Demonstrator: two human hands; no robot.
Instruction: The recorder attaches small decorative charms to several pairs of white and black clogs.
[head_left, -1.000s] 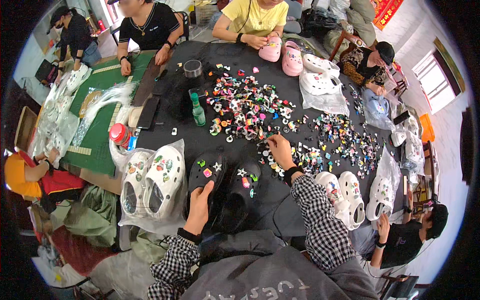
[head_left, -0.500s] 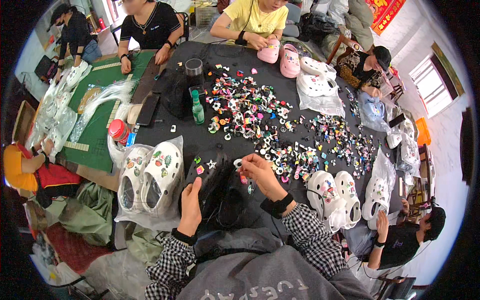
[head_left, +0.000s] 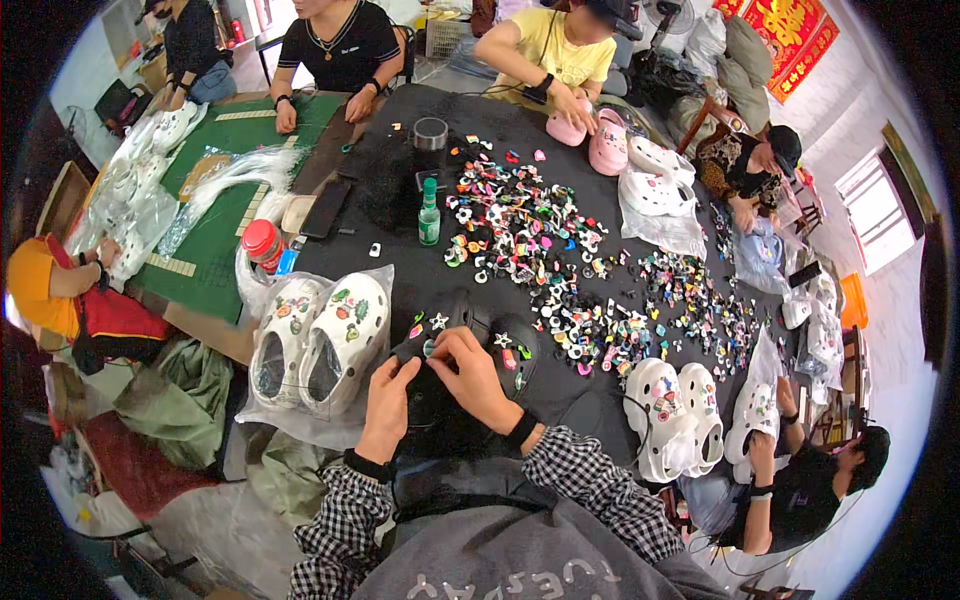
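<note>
Holding black clog (head_left: 455, 330) | charms dot top | left fingers (head_left: 397, 362) gripping edge | right fingers (head_left: 448, 345) pinching charm (head_left: 429, 348)

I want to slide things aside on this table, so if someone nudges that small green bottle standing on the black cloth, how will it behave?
The green bottle stands upright, tall and narrow, so a push near its cap would probably tip it. Its round body suggests it might then roll toward the scattered shoe charms. The black cloth under it may grip the base, so it likely topples rather than slides.
</note>
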